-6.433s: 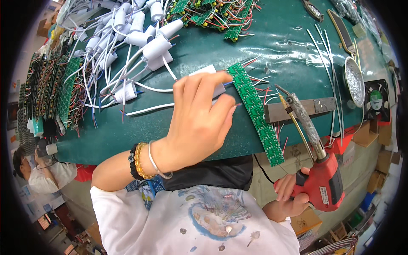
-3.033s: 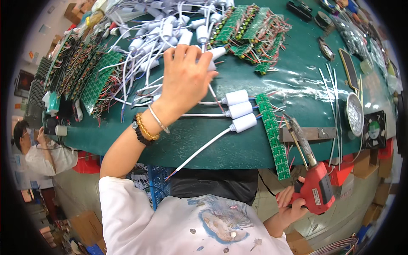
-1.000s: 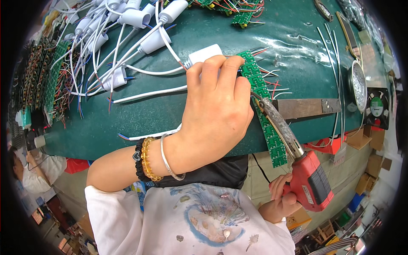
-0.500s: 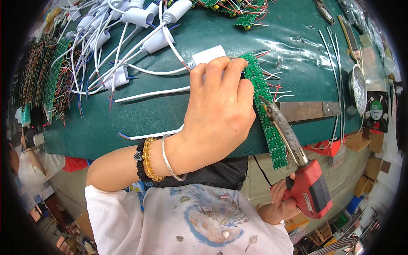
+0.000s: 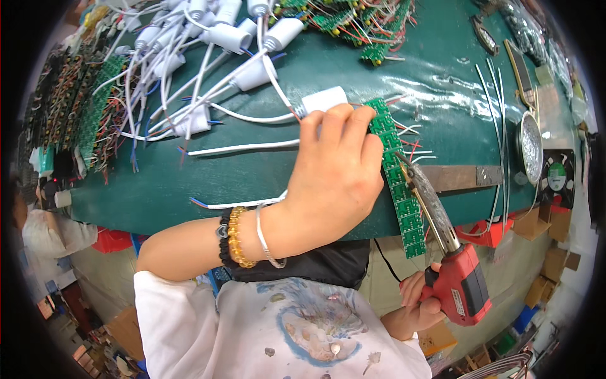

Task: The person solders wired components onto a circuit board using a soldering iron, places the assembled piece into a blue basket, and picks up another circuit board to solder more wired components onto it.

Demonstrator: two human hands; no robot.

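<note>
My left hand (image 5: 341, 170) is closed, knuckles up, beside a long green strip of circuit boards (image 5: 392, 165). Its fingertips are hidden, so what they pinch does not show. A white lamp socket (image 5: 324, 100) lies just beyond those fingers, and a white cable (image 5: 246, 148) runs in behind them from the left. In my right hand (image 5: 418, 295), lower right, is a red soldering iron (image 5: 464, 284) with a dark trigger. Its metal barrel slants up to the left, and the tip meets or nearly meets the strip beside my left hand.
White lamp sockets with cables (image 5: 227, 38) pile up at the far left, near stacked boards (image 5: 69, 107). More wired boards (image 5: 360, 25) lie at the back. Right of the strip are a flat metal bar (image 5: 457, 178), thin white rods (image 5: 499, 120), a round metal dish (image 5: 530, 148) and a fan (image 5: 557, 174).
The view has shifted, so the table and its items sit slightly lower and further right. Both hands, the strip and the iron keep about the same places relative to one another.
</note>
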